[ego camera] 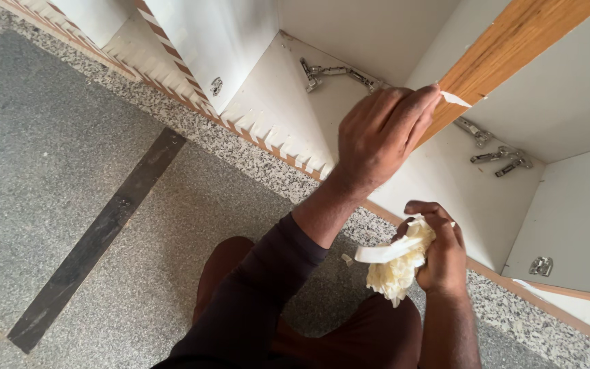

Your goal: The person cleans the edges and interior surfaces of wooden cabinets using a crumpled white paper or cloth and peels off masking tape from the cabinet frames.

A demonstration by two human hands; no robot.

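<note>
- Two big surfaces frame the work: the speckled grey granite floor (90, 205) with its dark inlaid strip (97, 239), and the open white laminate cabinet carcass (438, 184) standing on it.
- Across the cabinet mouth runs the wood-grain edged white cabinet door panel (513, 41), tilted, its brown edge facing the camera.
- Left hand (384, 133) is raised to that edge, fingertips pinched together on a small flap of white protective film (455, 99) that lifts off the edge.
- Right hand (438, 253) sits lower and apart from the left, clamped shut round a crumpled wad of pale yellowish-white peeled film (397, 266), one flat white strip sticking out towards the left.
- Judged from this, a clean peel wants a low, steady pull along the edge, with the grip kept close to where the film parts, so that it does not tear.
- Silver metal hinges (500, 157) are mounted inside the cabinet near the door edge and could snag fingers or film.
- Small bits of film (346, 258) lie on the floor by the knee.
</note>
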